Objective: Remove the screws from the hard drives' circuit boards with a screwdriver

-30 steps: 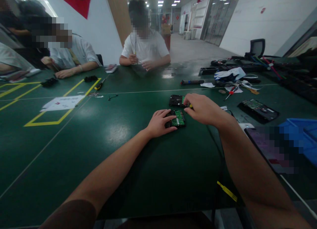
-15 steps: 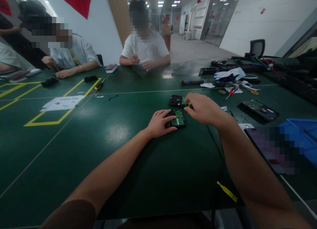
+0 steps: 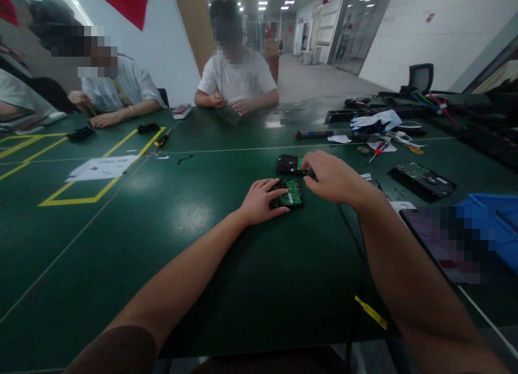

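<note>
My left hand (image 3: 263,201) holds a hard drive (image 3: 293,193) against the table, with its fingers over the black casing and its thumb along the near edge. The drive's green circuit board faces up. Just above and to the right, my right hand (image 3: 329,175) is closed around a screwdriver (image 3: 311,173), of which only a dark bit of the handle shows. Its tip is hidden or too small to make out. A second hard drive (image 3: 288,163) lies behind the first, partly covered by my right hand.
Another hard drive (image 3: 423,179) lies to the right, near a blue bin (image 3: 481,201) and a tablet-like screen (image 3: 437,244). Further back are a red-handled screwdriver (image 3: 378,150), gloves (image 3: 374,122) and a dark cylindrical tool (image 3: 314,134). Co-workers sit across the green table (image 3: 226,287).
My right hand has shifted and turned slightly around the screwdriver; the yellow on its handle no longer shows. The left hand and the drives stay in place.
</note>
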